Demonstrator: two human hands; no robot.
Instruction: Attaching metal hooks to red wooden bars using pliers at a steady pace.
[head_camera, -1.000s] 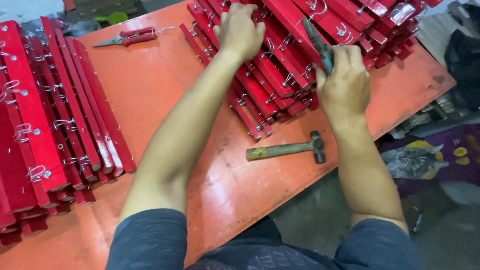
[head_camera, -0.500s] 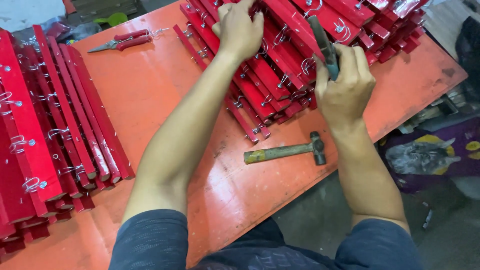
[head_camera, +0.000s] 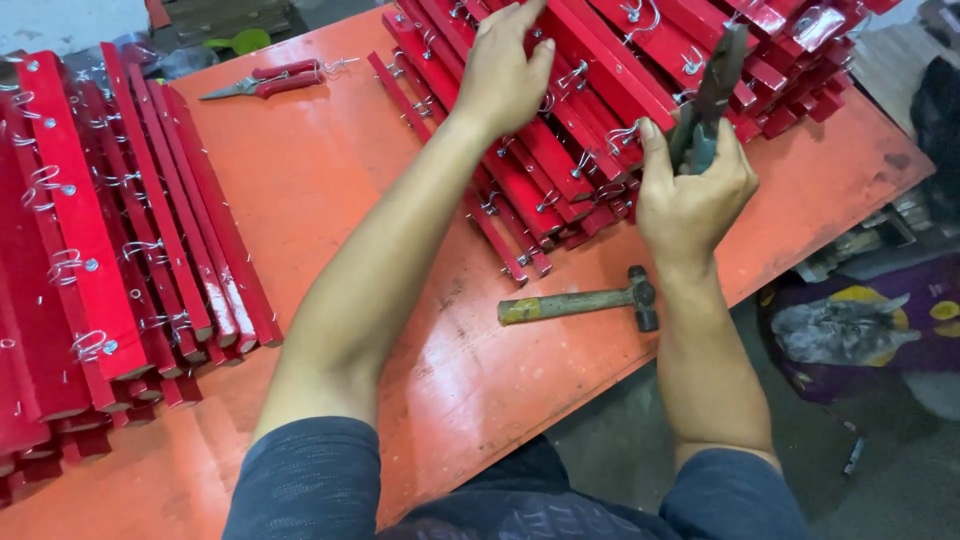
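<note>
Sleeves: dark blue sleeves (head_camera: 300, 485) sit at the bottom edge, both bare forearms reaching up over the table.
Table: an orange-red table top (head_camera: 330, 190), scuffed and paint-worn, runs diagonally across the view.
Hammer: a hammer (head_camera: 585, 302) with a worn wooden handle lies flat on the table near its front edge, just below the right wrist, touched by neither hand.
Right hand: the right hand (head_camera: 692, 195) is closed in a fist around the handles of dark pliers (head_camera: 712, 95), which stand nearly upright with the jaws pointing away, up over the far stack.
Left hand: the left hand (head_camera: 505, 70) lies palm down on the far stack, fingers (head_camera: 515, 20) loosely spread and curled over the bars; whether it grips one bar or only presses on them, I cannot tell.
Far stack: a pile of red bars (head_camera: 560, 130) lies at a slant across the upper right of the table, each bar carrying small silver wire loops; both hands work over it.
Left stack: a second pile of red bars with wire loops (head_camera: 90, 260) lies at the left edge, well apart from both hands.
Cutters: red-handled cutters (head_camera: 265, 80) lie on the far part of the table, between the two piles.
</note>
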